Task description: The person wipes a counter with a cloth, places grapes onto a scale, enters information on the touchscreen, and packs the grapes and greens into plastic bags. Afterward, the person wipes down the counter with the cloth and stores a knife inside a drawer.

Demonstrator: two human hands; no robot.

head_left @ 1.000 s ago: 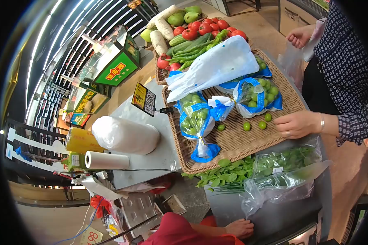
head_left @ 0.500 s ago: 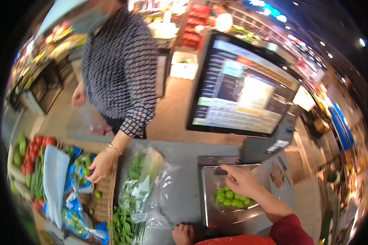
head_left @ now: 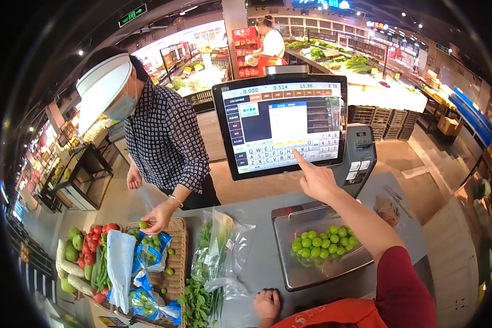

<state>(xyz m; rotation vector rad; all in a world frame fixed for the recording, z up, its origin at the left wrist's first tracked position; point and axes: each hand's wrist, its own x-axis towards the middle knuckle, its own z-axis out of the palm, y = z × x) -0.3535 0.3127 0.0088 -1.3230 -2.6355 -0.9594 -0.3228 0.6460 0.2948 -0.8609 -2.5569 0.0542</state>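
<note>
round green fruits [head_left: 334,238]: shiny, loose, bunched close together on the scale tray | scale tray [head_left: 300,277]: flat, silver, on the gray counter [head_left: 257,262] | touch screen [head_left: 257,128]: big, lit up, black edges, standing up, letter keys near the bottom

The right arm [head_left: 369,229] reaches across the bench [head_left: 257,270] to its far edge, elbow bent, the right hand [head_left: 318,183] raised with its index finger extended; the left hand [head_left: 267,304] rests low by the near edge, fingers curled
</note>
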